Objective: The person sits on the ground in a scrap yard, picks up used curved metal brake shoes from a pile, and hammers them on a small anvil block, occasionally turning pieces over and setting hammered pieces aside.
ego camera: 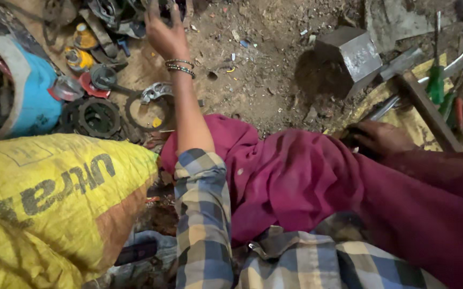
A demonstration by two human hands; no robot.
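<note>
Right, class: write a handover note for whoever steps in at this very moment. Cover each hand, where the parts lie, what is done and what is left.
Left hand: stretched forward, fingers on the pile of dark metal parts; grip unclear.
Right hand: low beside the maroon cloth, on something dark; grip hidden.
Nearby: toothed rings on the dirt by the left forearm, a grey metal block, green-handled screwdrivers.
Done: nothing lifted clear.
Left: every part still lies on the ground.
</note>
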